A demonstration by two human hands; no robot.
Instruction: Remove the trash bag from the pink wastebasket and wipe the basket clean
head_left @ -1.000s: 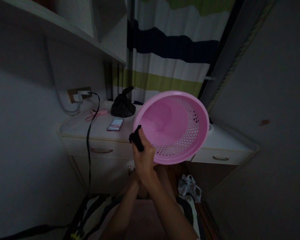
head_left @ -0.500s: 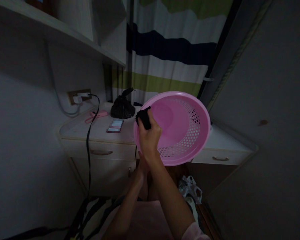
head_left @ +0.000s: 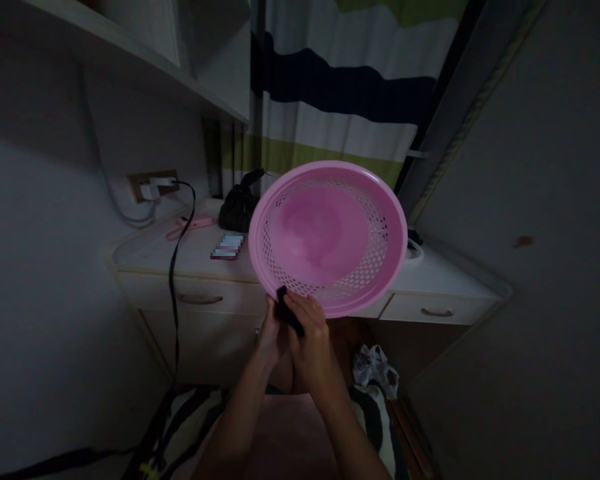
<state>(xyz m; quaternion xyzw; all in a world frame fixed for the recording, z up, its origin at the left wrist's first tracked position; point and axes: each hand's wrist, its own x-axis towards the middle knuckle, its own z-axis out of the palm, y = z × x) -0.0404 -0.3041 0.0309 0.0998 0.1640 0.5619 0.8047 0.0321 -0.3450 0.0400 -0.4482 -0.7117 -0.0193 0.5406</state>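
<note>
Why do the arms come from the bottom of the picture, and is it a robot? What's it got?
No robot here! These are a person's own two bare hands. The camera sits on that person's head, looking forward and down, so the arms reach in from below.

The right hand holds a small black cloth against the near rim of a pink basket with holes in its sides. The left hand is at that rim too, and seems to steady it.

On the white desk lie a blurred-out, phone-like thing, a knotted black bag and something pink with a loop.
</note>
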